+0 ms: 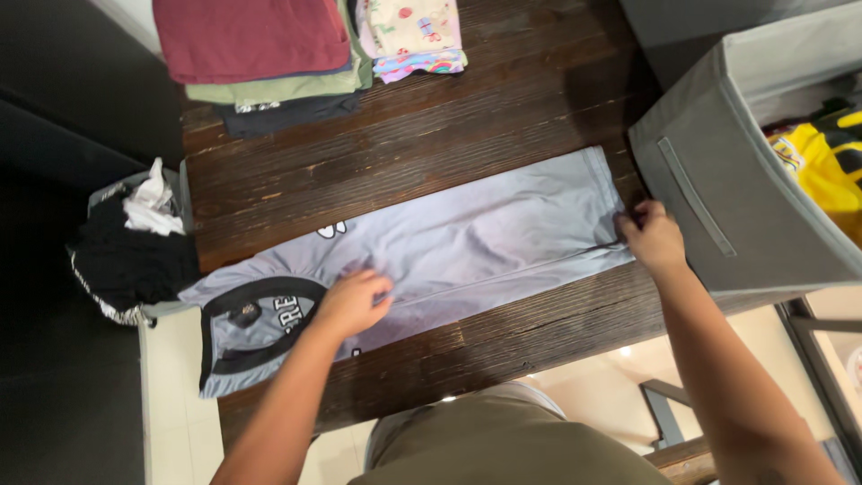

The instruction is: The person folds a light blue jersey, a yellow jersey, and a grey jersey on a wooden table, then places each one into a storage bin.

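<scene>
A grey sleeveless jersey (485, 242) with black trim lies folded lengthwise across a dark wooden table (431, 117). Its collar end hangs over the table's left edge. My left hand (355, 301) presses flat on the jersey near the collar, fingers spread. At the hem end on the right, my right hand (654, 238) pinches the corner of the fabric between its fingers.
Folded clothes are stacked at the table's far edge: a maroon, green and black pile (265, 49) and a small patterned pile (415, 36). A grey fabric bin (718, 198) holding yellow garments stands at the right. A bin with black and white clothes (135, 242) sits at the left.
</scene>
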